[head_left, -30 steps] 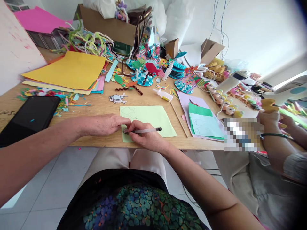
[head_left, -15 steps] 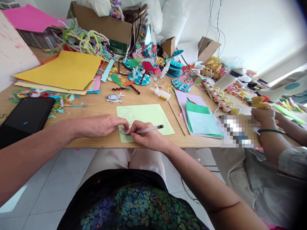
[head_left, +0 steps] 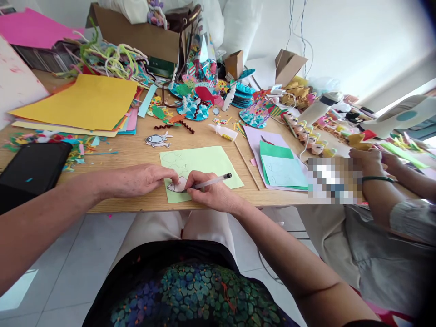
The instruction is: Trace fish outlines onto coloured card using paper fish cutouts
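Note:
My right hand [head_left: 209,190] grips a pen [head_left: 214,180] with a clear barrel and a black end. Its tip meets the lower right edge of a small white fish cutout [head_left: 176,185], which lies on a light green sheet of paper [head_left: 218,165]. Above the cutout, pencil-like fish outlines show on the left part of that sheet. My left hand [head_left: 150,178] rests at the sheet's left side, index finger stretched out and pressing on the cutout, the other fingers loosely bent with nothing held. Behind the sheet lies another fish cutout [head_left: 159,139], bluish grey and white.
A glue bottle [head_left: 225,132] and a thin wooden stick [head_left: 247,165] lie beyond the sheet. Coloured paper [head_left: 88,102] is stacked at left, near a black tablet-like device [head_left: 32,165]. Green and blue sheets [head_left: 284,170] lie right. Another person's hands [head_left: 369,161] work at far right.
The view has shifted slightly, moving everything a little left. My hands have drawn slightly apart, so more of the white fish cutout shows between them.

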The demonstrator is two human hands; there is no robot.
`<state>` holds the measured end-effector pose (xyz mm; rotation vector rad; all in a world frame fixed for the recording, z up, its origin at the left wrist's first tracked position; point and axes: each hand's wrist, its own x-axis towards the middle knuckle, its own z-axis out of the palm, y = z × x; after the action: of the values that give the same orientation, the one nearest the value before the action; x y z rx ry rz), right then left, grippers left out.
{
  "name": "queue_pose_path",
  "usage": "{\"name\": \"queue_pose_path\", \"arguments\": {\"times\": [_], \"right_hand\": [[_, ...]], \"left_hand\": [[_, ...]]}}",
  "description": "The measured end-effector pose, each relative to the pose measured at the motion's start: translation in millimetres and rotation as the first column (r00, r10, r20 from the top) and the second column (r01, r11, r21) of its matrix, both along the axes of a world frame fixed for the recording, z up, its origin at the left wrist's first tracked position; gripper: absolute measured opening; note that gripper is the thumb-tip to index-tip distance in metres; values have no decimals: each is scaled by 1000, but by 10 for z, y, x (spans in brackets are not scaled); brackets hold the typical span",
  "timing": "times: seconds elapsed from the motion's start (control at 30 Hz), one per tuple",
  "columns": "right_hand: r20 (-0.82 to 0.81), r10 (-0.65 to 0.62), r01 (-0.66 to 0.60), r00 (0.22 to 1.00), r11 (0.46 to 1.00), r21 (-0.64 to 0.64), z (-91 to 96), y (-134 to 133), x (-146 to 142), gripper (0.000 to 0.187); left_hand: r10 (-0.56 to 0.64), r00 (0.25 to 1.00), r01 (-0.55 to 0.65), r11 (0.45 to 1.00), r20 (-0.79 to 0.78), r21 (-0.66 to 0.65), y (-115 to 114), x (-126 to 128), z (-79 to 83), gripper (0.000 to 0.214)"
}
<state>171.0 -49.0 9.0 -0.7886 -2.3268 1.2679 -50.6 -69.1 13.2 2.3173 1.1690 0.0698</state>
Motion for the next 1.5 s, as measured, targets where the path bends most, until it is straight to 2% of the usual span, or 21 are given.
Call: {"name": "queue_pose_path", "arguments": {"times": [0.07, 0.17, 0.23, 0.3, 0.37, 0.47, 0.6, 0.73, 0.9, 1.1, 1.37, 1.5], "right_hand": [[-90, -43, 36, 995, 997, -69, 21, 7, 40, 5], [-271, -176, 146, 947, 981, -125, 33, 26, 138, 3], [-296, -259, 249, 919, 966, -69, 0, 36, 209, 5], [-247, -316, 336, 916, 941, 46, -70, 39, 269, 9], [-189, -327, 357, 926, 921, 156, -158, 35, 309, 13], [-143, -301, 329, 943, 910, 253, -253, 27, 330, 16], [-64, -251, 259, 966, 922, 290, -248, 50, 283, 25], [31, -140, 122, 990, 934, 335, -204, 128, 174, 33], [120, -38, -10, 992, 929, 371, -164, 205, 68, 33], [153, -53, 0, 987, 944, 329, -119, 192, 52, 31], [131, -77, 25, 988, 934, 356, -186, 185, 42, 35], [105, -107, 63, 989, 933, 355, -213, 170, 44, 34]], "left_hand": [[17, 1000, -17, 1000, -16, -3, -10, 7, 12, 37], [36, 999, -36, 999, -28, -11, -33, 21, 28, 37], [39, 999, -39, 999, -30, -10, -47, 30, 32, 36], [33, 999, -33, 999, -11, 6, -56, 45, 40, 34], [28, 1000, -28, 999, 10, 21, -59, 72, 64, 33], [53, 998, -53, 998, 21, 20, -52, 136, 131, 31], [95, 995, -95, 993, 6, 70, -26, 221, 169, 27], [85, 995, -78, 990, -57, 117, -3, 267, 78, 25], [145, 982, -131, 985, -119, 113, -28, 310, -22, 27], [200, 972, -183, 973, -123, 138, -84, 363, -39, 29], [237, 969, -225, 963, -69, 151, -65, 379, -49, 23], [275, 961, -275, 958, 8, 85, -82, 430, -11, 22]]}}
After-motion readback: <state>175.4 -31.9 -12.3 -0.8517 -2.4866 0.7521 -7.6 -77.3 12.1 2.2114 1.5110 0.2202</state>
